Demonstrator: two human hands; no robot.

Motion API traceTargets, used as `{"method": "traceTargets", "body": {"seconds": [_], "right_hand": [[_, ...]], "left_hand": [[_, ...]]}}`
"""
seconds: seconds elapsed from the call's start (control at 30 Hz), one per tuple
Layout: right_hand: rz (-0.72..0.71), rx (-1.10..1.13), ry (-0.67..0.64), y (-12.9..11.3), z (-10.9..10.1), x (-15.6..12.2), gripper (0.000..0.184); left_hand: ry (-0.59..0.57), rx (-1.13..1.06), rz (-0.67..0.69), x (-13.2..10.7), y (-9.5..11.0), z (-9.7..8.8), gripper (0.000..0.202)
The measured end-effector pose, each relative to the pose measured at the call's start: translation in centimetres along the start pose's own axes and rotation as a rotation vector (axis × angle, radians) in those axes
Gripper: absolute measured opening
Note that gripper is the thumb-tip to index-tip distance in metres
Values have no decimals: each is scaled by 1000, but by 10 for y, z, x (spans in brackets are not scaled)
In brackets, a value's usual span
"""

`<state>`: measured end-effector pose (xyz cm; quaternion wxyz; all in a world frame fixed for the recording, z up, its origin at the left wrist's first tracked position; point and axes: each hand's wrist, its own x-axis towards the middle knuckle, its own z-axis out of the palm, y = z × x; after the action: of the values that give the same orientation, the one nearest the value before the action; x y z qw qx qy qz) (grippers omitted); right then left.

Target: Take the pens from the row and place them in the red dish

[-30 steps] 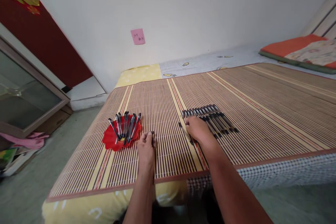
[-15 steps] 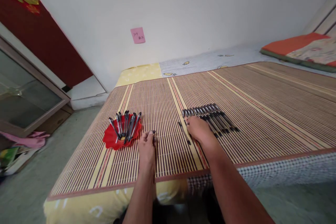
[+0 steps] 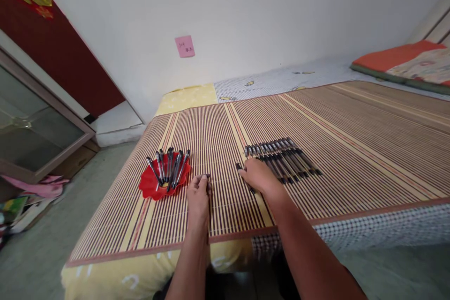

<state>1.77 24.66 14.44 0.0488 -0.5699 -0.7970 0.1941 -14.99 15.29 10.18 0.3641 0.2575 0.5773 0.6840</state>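
My left hand [image 3: 198, 188] rests on the striped mat, its thumb and fingers pinched on a small dark piece [image 3: 207, 176] that looks like a pen cap; most of it is hidden. Fingers of my right hand [image 3: 256, 173] close on a single black pen [image 3: 239, 167] lying slantwise, covering its middle. Right behind this hand is a neat row of pen barrels [image 3: 292, 164], with a line of dark caps [image 3: 269, 146] along its far end. Left of my left hand, a red wavy-edged dish [image 3: 147, 189] holds several capped pens [image 3: 169, 166] in a fan.
The striped bamboo mat [image 3: 211, 136] covers the bed, its front edge near my body. A folded orange-and-patterned quilt [image 3: 397, 61] lies at the far right. Behind the bed stands a white wall with a pink note [image 3: 184, 46]. A glass-paned door [image 3: 31, 136] is at left.
My right hand has moved slightly left, from the near end of the row onto the single pen. My left hand stays nearly in place with the small dark piece.
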Motion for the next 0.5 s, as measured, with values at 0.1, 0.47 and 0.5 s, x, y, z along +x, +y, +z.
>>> {"method": "traceTargets", "body": {"seconds": [0.1, 0.47, 0.5], "right_hand": [[-32, 28, 1, -1, 2, 0, 22], [-49, 10, -105, -7, -1, -7, 11], [-48, 14, -108, -8, -1, -7, 11]], "left_hand": [[-9, 27, 21, 1, -2, -1, 33], [-14, 160, 34, -3, 2, 1, 29], [-28, 179, 35, -4, 3, 2, 29]]}}
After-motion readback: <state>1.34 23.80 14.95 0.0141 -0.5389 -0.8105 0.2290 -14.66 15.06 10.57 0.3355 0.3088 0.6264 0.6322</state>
